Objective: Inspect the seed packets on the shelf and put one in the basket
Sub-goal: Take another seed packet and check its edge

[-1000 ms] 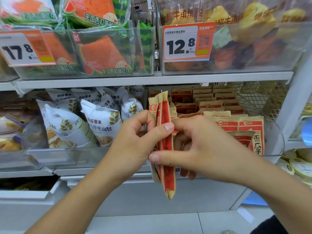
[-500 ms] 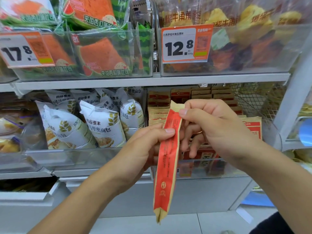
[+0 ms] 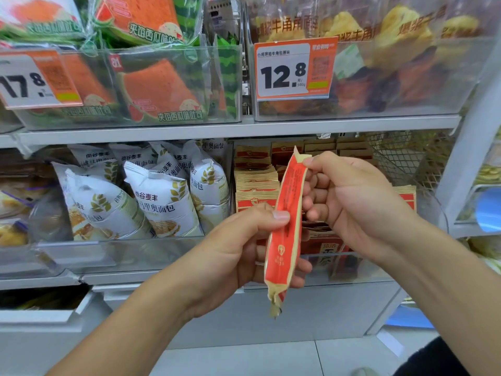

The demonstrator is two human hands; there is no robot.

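Note:
A red and tan seed packet hangs edge-on and nearly upright in front of the lower shelf. My right hand pinches its top corner between thumb and forefinger. My left hand grips its middle, thumb on the near face and fingers curled behind. Behind them, rows of matching seed packets stand in a clear bin on the lower shelf. No basket is in view.
White bread bags fill the bin to the left. Watermelon toast packs and croissant packs sit in clear bins on the upper shelf, with a 12.8 price tag. A wire mesh panel and white upright stand at right.
The packet has been lifted out of the stack and drawn toward me; my right hand moved up from its middle to its top corner, and my left hand took hold lower down.

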